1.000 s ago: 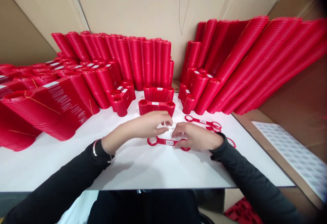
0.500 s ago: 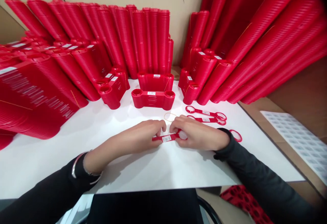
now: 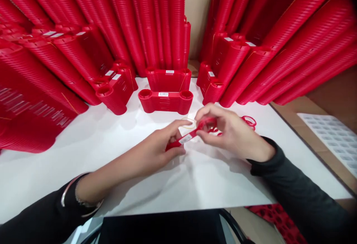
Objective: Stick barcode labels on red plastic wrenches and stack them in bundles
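1. Fingers of both hands are pinched onto one flat red plastic piece (image 3: 186, 138), lifted a bit off the white table (image 3: 139, 184) and tilted up toward the right.
2. Left hand (image 3: 158, 151) clamps the lower left end between thumb and fingers, so that end ring is mostly hidden.
3. Right hand (image 3: 228, 130) grips the upper right ring, thumb on top, fingers curled under.
4. White sticker on the piece's middle shows in the gap between the hands.
5. Thin rubber band (image 3: 188, 122) lies on the table just behind the piece.
6. More loose red pieces (image 3: 249, 120) peek out behind the right hand; short red stack (image 3: 165, 101) sits further back.
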Demonstrator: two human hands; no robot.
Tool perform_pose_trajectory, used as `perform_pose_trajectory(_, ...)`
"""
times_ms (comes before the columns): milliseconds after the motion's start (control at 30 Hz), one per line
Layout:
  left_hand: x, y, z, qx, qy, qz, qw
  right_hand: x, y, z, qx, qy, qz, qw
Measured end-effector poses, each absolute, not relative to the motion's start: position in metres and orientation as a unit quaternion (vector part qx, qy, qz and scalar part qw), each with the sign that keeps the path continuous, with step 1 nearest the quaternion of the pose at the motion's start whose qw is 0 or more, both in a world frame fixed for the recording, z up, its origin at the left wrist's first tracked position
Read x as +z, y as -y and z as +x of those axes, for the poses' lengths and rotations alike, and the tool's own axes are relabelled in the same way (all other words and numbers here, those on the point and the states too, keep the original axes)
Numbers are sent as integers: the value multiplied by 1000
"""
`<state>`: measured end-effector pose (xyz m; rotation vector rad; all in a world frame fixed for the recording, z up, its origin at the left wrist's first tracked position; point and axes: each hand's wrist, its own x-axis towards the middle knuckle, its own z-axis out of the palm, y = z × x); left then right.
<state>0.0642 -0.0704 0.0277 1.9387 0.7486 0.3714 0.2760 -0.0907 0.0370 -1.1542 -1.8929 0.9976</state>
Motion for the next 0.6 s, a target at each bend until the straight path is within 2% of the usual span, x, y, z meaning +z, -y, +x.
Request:
perform_pose_trajectory(67,32,73,65,198,-323,751,541,40,90,274,398,662,-449,449)
perform_pose_trajectory(133,36,76,66,217,-317,739,553,41,89,271,414,616,-456,491)
perform_pose_trajectory(367,34,80,63,288,-305,750,511,40,89,267,458,580,-461,491)
perform_pose_trajectory(467,34,80,63,260,-290,771,505,37,89,265,481,569,-454,489)
perform_pose_trajectory(600,34,81,64,282,-307,739,529,30,92,261,563,535,-406,481)
